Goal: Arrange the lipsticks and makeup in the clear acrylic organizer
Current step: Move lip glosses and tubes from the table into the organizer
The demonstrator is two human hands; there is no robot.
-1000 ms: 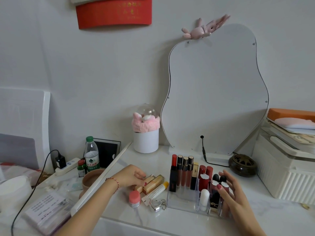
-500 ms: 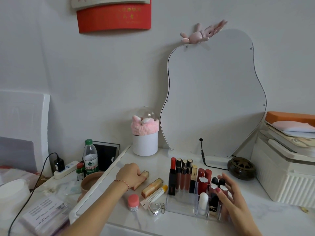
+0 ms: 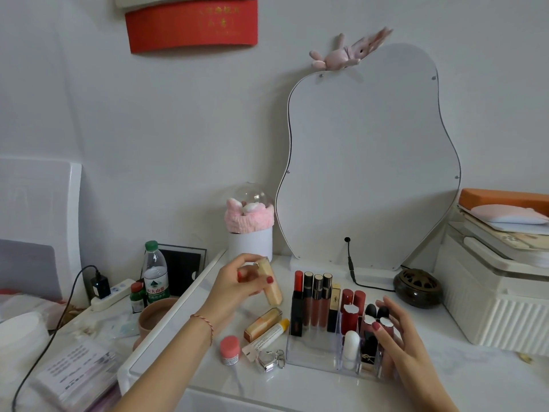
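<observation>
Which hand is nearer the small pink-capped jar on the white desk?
Left. The left hand holds a pale gold tube above and behind the pink-capped jar; the right hand rests against the clear organizer, farther right.

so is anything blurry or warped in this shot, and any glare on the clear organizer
Head view: soft, even light with faint shadows; the left hand and its gold lipstick are slightly blurred; wide-angle bending curves the red wall hanging; the clear organizer shows only mild sheen, no harsh glare.
</observation>
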